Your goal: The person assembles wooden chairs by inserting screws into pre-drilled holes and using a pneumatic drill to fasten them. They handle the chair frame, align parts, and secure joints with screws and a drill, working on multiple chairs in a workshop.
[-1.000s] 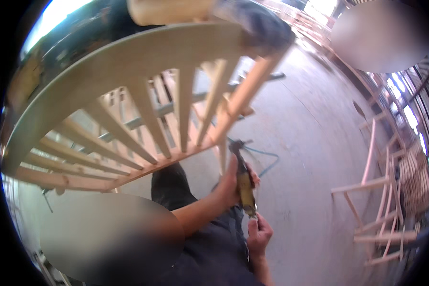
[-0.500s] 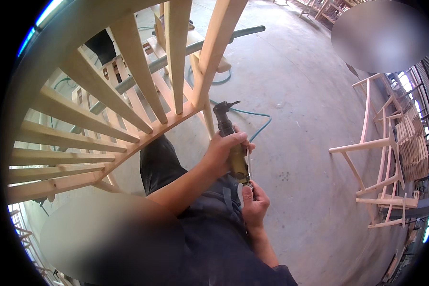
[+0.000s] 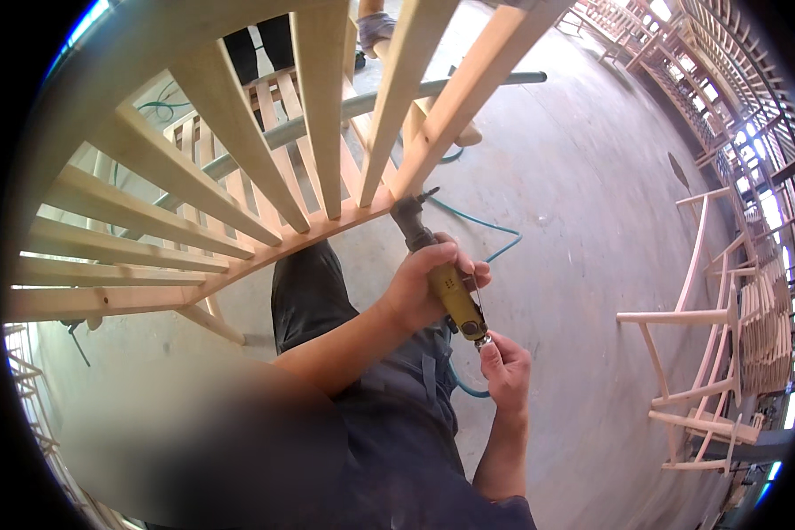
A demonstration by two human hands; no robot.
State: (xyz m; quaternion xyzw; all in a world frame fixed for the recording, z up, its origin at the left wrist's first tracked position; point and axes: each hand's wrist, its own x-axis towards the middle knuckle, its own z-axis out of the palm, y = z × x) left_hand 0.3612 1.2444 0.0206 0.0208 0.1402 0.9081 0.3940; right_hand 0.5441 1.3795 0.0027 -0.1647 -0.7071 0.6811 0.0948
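My left hand is wrapped round the body of a yellow-and-grey angle air drill. Its right-angle head, with a short dark bit, points up toward the lower rail of a slatted wooden furniture frame. In this view the head overlaps the rail's corner; I cannot tell whether they touch. At the drill's tail, my right hand pinches the metal hose fitting between thumb and fingers. A teal hose curves below that fitting.
A grey pipe crosses behind the slats. Another person's gloved hand is at the top by the frame. More teal hose lies on the concrete floor. Wooden chair frames and stacked wooden parts stand at right.
My view has shifted, and the slatted frame's corner now appears beside the drill head. The drill's tail and my right hand have moved right. Another person's hand now shows at the top.
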